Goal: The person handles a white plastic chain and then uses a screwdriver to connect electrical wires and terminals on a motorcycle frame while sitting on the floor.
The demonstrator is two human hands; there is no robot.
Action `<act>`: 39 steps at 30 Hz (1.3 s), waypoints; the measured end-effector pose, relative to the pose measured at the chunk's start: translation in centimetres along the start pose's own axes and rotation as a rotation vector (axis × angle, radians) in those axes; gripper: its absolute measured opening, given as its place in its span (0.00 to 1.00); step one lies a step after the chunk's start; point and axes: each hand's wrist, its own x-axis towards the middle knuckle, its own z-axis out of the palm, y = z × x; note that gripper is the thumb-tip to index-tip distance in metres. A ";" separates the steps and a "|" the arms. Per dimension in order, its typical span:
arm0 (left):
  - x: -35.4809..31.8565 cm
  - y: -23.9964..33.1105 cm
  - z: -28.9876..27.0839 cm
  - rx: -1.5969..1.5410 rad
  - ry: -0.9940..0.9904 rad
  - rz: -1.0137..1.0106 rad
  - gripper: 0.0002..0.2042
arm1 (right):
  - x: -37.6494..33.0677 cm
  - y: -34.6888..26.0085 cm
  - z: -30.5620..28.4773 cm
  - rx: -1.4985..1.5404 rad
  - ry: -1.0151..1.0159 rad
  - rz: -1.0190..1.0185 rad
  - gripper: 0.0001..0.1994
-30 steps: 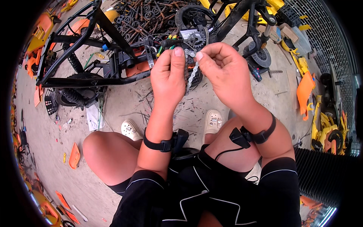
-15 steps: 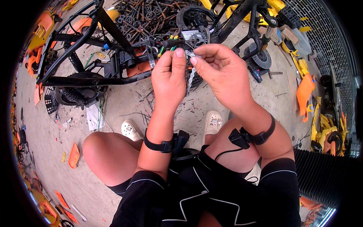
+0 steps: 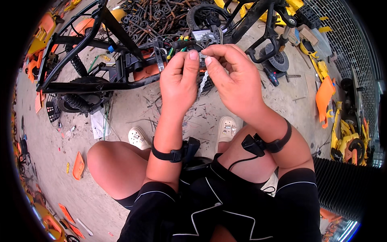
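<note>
A silver roller chain (image 3: 202, 86) hangs down between my two hands, its upper end pinched at my fingertips. My left hand (image 3: 180, 80) is closed, with thumb and forefinger pressed together on one part of the chain. Close beside it, my right hand (image 3: 238, 78) pinches the chain between thumb and forefinger, the other fingers curled. Just what the fingertips grip is partly hidden. Past my hands lies a black vehicle frame (image 3: 133, 86) with a shock absorber (image 3: 78, 64) and a wheel (image 3: 82, 94).
A heap of rusty metal parts (image 3: 155, 18) lies behind the frame. A cordless drill (image 3: 272, 76) rests on the floor at right near a disc-shaped wheel (image 3: 278, 60). Orange and yellow panels (image 3: 323, 101) line both sides. A white sheet (image 3: 100, 124) lies at left.
The right hand has shifted slightly left and up, and its fingertips now cover more of the chain. Both hands keep their pinch.
</note>
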 end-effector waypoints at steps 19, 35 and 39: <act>1.2 -1.4 -0.7 -0.149 0.222 -0.043 0.16 | -0.9 1.4 1.5 0.198 -0.243 0.360 0.14; 0.8 -1.1 0.0 -0.136 0.269 -0.070 0.17 | -0.4 1.6 1.2 0.175 -0.286 0.372 0.11; 1.2 -1.4 -0.5 -0.143 0.293 -0.061 0.18 | -0.8 2.0 1.1 0.219 -0.330 0.395 0.14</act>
